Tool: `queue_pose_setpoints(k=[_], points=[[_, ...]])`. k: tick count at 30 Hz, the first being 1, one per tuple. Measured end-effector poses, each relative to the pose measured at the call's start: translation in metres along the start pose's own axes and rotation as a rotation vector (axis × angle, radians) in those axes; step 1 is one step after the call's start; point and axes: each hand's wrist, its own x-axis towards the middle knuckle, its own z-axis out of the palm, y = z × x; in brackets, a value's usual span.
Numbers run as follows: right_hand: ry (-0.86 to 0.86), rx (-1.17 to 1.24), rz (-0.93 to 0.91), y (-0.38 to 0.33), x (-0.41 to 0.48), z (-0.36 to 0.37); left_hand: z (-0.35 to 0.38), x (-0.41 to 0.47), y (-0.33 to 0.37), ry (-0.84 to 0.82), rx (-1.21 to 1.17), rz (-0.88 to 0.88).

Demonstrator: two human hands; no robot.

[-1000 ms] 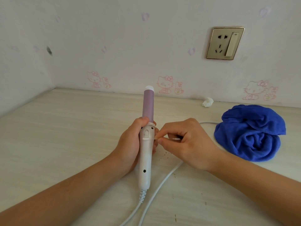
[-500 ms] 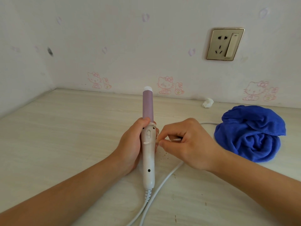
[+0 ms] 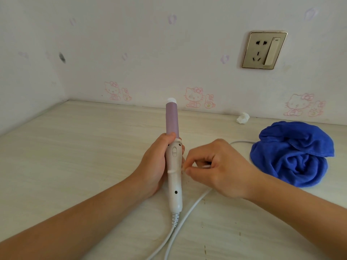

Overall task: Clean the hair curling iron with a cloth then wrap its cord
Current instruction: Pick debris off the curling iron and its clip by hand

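1. Lilac barrel, white handle: the hair curling iron (image 3: 173, 158) is held over a pale wood-grain table (image 3: 75, 156), its tip pointing away from the viewer.
2. The left hand (image 3: 155, 164) is wrapped around the handle's upper end, thumb at the barrel's base, probably to steady it.
3. The right hand (image 3: 221, 169) is closed in a pinch on a thin white stick (image 3: 206, 166) (possibly a cotton swab, too small to tell), its end touching the handle's right side. This looks like detail cleaning of a seam.
4. A crumpled blue cloth (image 3: 291, 152) lies on the table to the right, untouched by either hand.
5. The white cord (image 3: 191, 207) trails loose from the handle's base and passes under the right hand towards the cloth. It is not yet wrapped.
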Motion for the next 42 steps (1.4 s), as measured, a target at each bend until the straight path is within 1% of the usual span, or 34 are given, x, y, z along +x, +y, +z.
queue_pose_setpoints(k=[2, 3, 5, 6, 7, 9, 10, 11, 13, 14, 15, 17, 18, 21, 22, 25, 29, 31, 35, 39, 42], points=[[0.088, -0.019, 0.027, 0.001, 0.002, -0.002, 0.001, 0.000, 0.000, -0.004, 0.024, 0.002], [0.081, -0.020, 0.037, 0.001, 0.003, -0.003, 0.001, 0.000, -0.001, -0.011, 0.034, 0.008], [-0.020, -0.020, 0.022, -0.001, 0.002, -0.004, 0.000, 0.000, -0.001, -0.022, 0.051, 0.027], [-0.038, -0.033, 0.010, -0.003, 0.002, -0.002, 0.000, 0.000, -0.001, -0.023, 0.060, 0.040], [-0.006, -0.051, 0.005, -0.004, 0.002, -0.001, 0.001, 0.000, -0.001, -0.020, 0.069, 0.054], [0.143, -0.090, 0.029, -0.003, 0.004, -0.002, 0.002, -0.001, -0.001, -0.001, 0.106, 0.082], [0.182, -0.093, 0.046, -0.002, 0.005, -0.003, 0.003, 0.000, -0.002, 0.010, 0.134, 0.094], [0.170, -0.091, 0.051, -0.003, 0.005, -0.005, 0.003, -0.001, -0.002, 0.020, 0.155, 0.103], [0.037, -0.091, 0.038, -0.007, 0.004, -0.006, 0.004, 0.000, -0.003, 0.039, 0.180, 0.122], [0.004, -0.101, 0.031, -0.009, 0.004, -0.006, 0.004, 0.000, -0.003, 0.047, 0.189, 0.130], [0.026, -0.114, 0.029, -0.009, 0.005, -0.005, 0.004, 0.000, -0.003, 0.050, 0.193, 0.135], [0.125, -0.147, 0.052, -0.007, 0.006, -0.007, 0.005, -0.001, -0.002, 0.046, 0.197, 0.132], [0.132, -0.154, 0.064, -0.007, 0.007, -0.008, 0.006, -0.002, -0.003, 0.044, 0.198, 0.127], [0.018, -0.144, 0.044, -0.009, 0.005, -0.008, 0.006, -0.002, -0.001, 0.054, 0.199, 0.127], [0.039, -0.146, 0.039, -0.009, 0.005, -0.007, 0.006, -0.002, 0.000, 0.059, 0.194, 0.126], [0.215, -0.184, 0.058, -0.004, 0.009, -0.008, 0.006, -0.002, 0.000, 0.041, 0.195, 0.106], [0.283, -0.163, 0.056, 0.003, 0.012, -0.011, 0.003, -0.003, 0.002, -0.007, 0.210, 0.081], [0.282, -0.124, 0.050, 0.007, 0.011, -0.011, 0.002, -0.002, 0.003, -0.024, 0.189, 0.057], [0.192, -0.078, 0.013, 0.007, 0.009, -0.010, -0.001, -0.003, 0.002, -0.050, 0.081, 0.005], [0.274, -0.114, 0.036, 0.010, 0.008, -0.009, 0.000, -0.004, 0.003, -0.079, 0.011, -0.015], [0.257, -0.107, -0.001, 0.009, 0.006, -0.004, 0.000, -0.004, 0.004, -0.077, -0.020, -0.007]])
